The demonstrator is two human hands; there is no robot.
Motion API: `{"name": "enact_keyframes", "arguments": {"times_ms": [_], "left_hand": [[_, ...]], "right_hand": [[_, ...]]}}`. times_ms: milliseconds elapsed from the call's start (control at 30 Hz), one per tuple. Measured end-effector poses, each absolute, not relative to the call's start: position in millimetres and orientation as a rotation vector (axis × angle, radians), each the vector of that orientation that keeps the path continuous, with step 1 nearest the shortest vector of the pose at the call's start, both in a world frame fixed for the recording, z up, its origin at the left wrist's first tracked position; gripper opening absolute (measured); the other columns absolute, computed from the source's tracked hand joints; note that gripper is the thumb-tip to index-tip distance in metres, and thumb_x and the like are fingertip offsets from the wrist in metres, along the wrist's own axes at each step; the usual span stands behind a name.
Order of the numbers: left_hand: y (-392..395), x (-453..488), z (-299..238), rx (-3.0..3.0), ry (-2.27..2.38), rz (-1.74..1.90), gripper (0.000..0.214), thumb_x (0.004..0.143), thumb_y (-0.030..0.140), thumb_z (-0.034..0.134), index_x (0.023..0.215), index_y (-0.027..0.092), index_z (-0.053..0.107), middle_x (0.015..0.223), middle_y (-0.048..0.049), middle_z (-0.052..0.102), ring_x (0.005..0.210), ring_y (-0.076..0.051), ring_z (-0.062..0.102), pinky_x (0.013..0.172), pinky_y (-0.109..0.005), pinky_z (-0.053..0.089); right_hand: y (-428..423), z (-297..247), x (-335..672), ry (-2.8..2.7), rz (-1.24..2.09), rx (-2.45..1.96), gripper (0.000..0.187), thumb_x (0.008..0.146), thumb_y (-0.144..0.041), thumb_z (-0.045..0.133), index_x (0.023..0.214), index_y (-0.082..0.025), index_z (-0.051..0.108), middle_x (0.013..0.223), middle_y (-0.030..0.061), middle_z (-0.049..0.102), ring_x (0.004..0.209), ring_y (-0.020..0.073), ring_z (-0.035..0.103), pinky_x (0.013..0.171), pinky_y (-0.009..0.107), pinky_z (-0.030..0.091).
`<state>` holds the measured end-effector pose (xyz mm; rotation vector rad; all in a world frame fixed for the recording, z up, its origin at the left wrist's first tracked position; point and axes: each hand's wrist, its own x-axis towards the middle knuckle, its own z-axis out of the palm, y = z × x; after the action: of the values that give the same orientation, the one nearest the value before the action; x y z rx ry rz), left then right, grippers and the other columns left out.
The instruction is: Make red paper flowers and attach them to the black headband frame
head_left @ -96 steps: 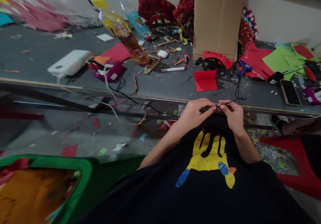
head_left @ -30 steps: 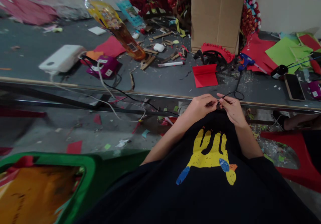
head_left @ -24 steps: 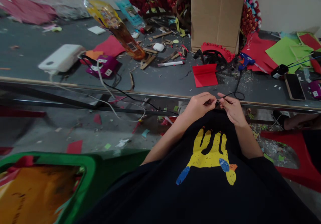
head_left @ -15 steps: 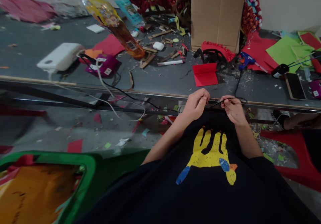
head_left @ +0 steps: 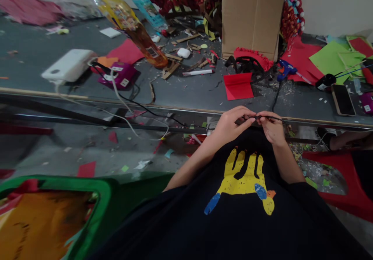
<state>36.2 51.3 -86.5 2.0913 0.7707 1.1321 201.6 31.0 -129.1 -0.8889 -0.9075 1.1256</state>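
Close together at the table's front edge, both hands pinch a thin black cord (head_left: 275, 118). My left hand (head_left: 230, 126) is closed, thumb and fingertips on the cord where it meets the other hand. My right hand (head_left: 271, 128) is closed on it just to the right, with the cord running out past its fingers. Beyond the hands, a blue glue gun (head_left: 285, 70) lies on the table, its dark cable hanging toward the front edge. A folded red paper (head_left: 238, 87) lies in front of my left hand.
The grey table (head_left: 180, 93) holds a purple power strip (head_left: 121, 75), a white power bank (head_left: 69, 65), a tilted bottle (head_left: 140, 39), a cardboard box (head_left: 253, 15) and a phone (head_left: 343, 100). A green bin (head_left: 106, 198) stands at lower left, a red stool (head_left: 346, 174) at right.
My left hand has moved right, its fingertips now meeting my right hand on the cord. My right hand has stayed almost in place, still pinching it.
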Motion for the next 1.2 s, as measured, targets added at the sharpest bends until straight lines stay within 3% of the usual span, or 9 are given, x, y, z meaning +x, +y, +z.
{"name": "enact_keyframes", "arguments": {"times_ms": [467,767,1200], "left_hand": [[47,36,-81,2.044,0.900,1.177,0.013,0.085,0.020,0.059,0.084,0.014,0.070,0.078,-0.0034,0.071,0.066,-0.009,0.062,0.055,-0.017,0.045],[46,34,-78,1.978,0.975,1.095,0.015,0.083,0.021,0.058,0.077,0.015,0.070,0.071,-0.0021,0.069,0.058,-0.008,0.056,0.054,-0.018,0.042],[46,34,-78,1.954,0.979,1.055,0.017,0.081,0.023,0.058,0.073,0.014,0.069,0.066,-0.0016,0.066,0.054,-0.008,0.053,0.050,-0.018,0.039]], "right_hand": [[25,-131,202,-0.951,1.103,-0.906,0.022,0.064,-0.036,0.081,0.082,-0.026,0.074,0.073,-0.0030,0.074,0.059,0.0102,0.066,0.053,0.021,0.051],[24,-137,204,-0.813,1.147,-0.906,0.034,0.057,-0.049,0.082,0.076,-0.025,0.070,0.063,-0.0025,0.070,0.052,0.0106,0.061,0.047,0.022,0.045],[24,-136,206,-0.739,1.046,-0.938,0.031,0.059,-0.049,0.080,0.071,-0.023,0.067,0.058,-0.0040,0.067,0.047,0.0084,0.058,0.044,0.020,0.044]]}}
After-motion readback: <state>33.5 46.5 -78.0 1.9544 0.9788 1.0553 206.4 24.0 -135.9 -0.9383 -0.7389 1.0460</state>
